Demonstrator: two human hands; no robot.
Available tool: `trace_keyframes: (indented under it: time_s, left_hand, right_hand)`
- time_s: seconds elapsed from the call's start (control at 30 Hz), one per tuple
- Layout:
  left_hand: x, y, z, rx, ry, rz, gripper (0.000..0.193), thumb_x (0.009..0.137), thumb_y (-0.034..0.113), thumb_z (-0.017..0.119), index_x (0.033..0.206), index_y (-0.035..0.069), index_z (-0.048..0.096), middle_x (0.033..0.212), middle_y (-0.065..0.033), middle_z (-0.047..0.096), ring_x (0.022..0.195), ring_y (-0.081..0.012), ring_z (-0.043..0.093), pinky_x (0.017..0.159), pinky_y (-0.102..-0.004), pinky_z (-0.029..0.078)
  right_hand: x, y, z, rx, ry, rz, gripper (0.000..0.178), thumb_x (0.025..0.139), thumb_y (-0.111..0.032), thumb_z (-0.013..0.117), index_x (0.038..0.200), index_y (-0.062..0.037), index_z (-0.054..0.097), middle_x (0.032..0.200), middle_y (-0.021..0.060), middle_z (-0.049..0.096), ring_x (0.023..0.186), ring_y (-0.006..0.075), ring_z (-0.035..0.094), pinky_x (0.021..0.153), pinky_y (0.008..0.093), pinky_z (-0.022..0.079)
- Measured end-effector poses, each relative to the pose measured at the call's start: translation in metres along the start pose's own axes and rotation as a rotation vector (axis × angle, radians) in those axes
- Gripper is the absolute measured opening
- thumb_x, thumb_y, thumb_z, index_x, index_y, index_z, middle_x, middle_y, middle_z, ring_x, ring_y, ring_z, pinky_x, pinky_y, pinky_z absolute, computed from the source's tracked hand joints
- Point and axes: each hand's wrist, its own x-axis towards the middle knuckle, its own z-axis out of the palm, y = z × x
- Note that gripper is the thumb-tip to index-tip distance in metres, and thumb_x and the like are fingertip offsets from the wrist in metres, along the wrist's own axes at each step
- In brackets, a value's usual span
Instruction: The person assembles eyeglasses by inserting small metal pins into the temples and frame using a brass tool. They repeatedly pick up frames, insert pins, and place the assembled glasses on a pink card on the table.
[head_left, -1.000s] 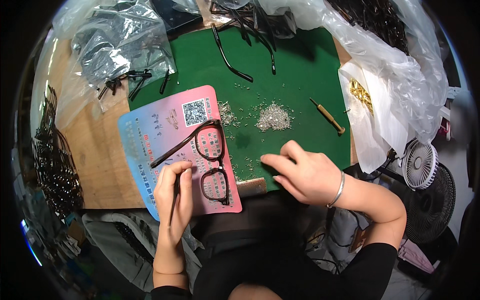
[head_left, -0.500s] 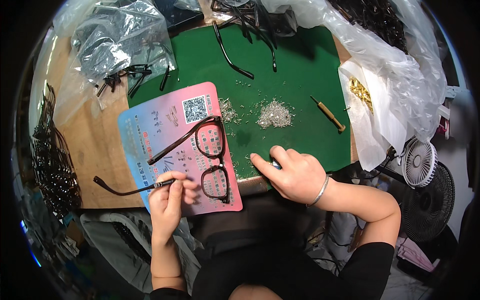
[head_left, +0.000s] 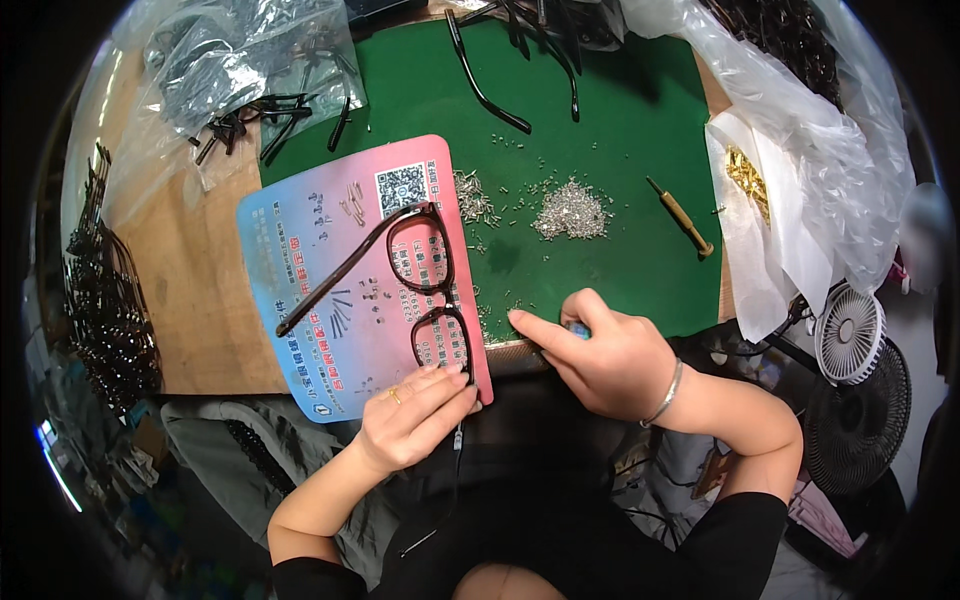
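A dark eyeglass frame [head_left: 447, 292] lies on a pink and blue printed card [head_left: 270, 275], one temple stretched out to the left. My left hand [head_left: 412, 420] closes at the frame's near end, pinching a loose-hanging dark temple [head_left: 457, 470] that reaches down over the table edge toward my lap. Its fingers hide the joint there. My right hand [head_left: 620, 355] is curled around a small blue-ended thing [head_left: 577, 328], mostly hidden by the palm. The right index fingertip touches the green mat [head_left: 640, 280] beside a few tiny silver screws [head_left: 515, 306].
A heap of tiny silver parts [head_left: 573, 210] and a smaller pile of screws [head_left: 475, 198] sit mid-mat. A brass-handled screwdriver [head_left: 682, 220] lies right, near gold pieces [head_left: 746, 178] on white paper. Loose temples [head_left: 485, 95] and plastic bags [head_left: 250, 60] are behind; a small fan [head_left: 850, 335] stands right.
My left hand has moved right with the temple, from the card's left part to the frame's near end. The temple now points downward. My right hand has shifted slightly right.
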Motion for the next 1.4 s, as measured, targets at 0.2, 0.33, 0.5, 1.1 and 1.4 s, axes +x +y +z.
trace_keyframes:
  time_s: [0.2, 0.33, 0.5, 1.1, 1.4]
  left_hand:
    - [0.008, 0.004, 0.004, 0.016, 0.067, -0.079, 0.019, 0.064, 0.005, 0.072, 0.082, 0.002, 0.067, 0.082, -0.0105, 0.066, 0.080, -0.0259, 0.067, 0.074, -0.0340, 0.055]
    - [0.008, 0.006, 0.004, -0.029, 0.080, -0.113, 0.015, 0.064, 0.006, 0.074, 0.076, 0.002, 0.066, 0.081, -0.0112, 0.067, 0.080, -0.0265, 0.067, 0.073, -0.0341, 0.056]
    - [0.012, 0.009, 0.003, -0.009, 0.057, -0.148, 0.017, 0.063, 0.007, 0.076, 0.076, 0.002, 0.066, 0.080, -0.0101, 0.067, 0.078, -0.0260, 0.067, 0.072, -0.0338, 0.056]
    - [0.011, -0.005, 0.011, -0.017, 0.100, -0.109, 0.019, 0.061, 0.006, 0.077, 0.077, 0.005, 0.066, 0.082, -0.0065, 0.067, 0.075, -0.0232, 0.063, 0.071, -0.0324, 0.053]
    - [0.010, -0.005, 0.011, -0.038, 0.119, -0.114, 0.021, 0.058, 0.003, 0.076, 0.078, 0.004, 0.067, 0.082, -0.0065, 0.066, 0.076, -0.0229, 0.062, 0.070, -0.0326, 0.053]
  right_hand:
    - [-0.001, 0.003, 0.005, 0.029, 0.021, -0.017, 0.036, 0.075, -0.009, 0.063, 0.110, -0.0149, 0.063, 0.075, 0.0057, 0.047, 0.052, 0.0164, 0.054, 0.043, 0.0270, 0.046]
    - [-0.003, 0.005, 0.007, 0.007, 0.021, -0.038, 0.035, 0.075, -0.010, 0.064, 0.110, -0.0149, 0.063, 0.074, 0.0061, 0.047, 0.053, 0.0164, 0.054, 0.043, 0.0272, 0.046]
    - [-0.002, 0.005, 0.008, 0.014, 0.015, -0.036, 0.034, 0.075, -0.010, 0.064, 0.109, -0.0148, 0.063, 0.074, 0.0063, 0.047, 0.054, 0.0163, 0.055, 0.042, 0.0271, 0.046]
    - [0.007, 0.000, 0.007, 0.224, -0.211, -0.158, 0.045, 0.072, -0.010, 0.062, 0.116, -0.0207, 0.058, 0.078, 0.0046, 0.046, 0.048, 0.0159, 0.052, 0.040, 0.0271, 0.044]
    - [0.006, -0.002, 0.008, 0.186, -0.192, -0.173, 0.045, 0.071, -0.011, 0.062, 0.114, -0.0216, 0.059, 0.077, 0.0036, 0.045, 0.048, 0.0153, 0.052, 0.040, 0.0266, 0.044]
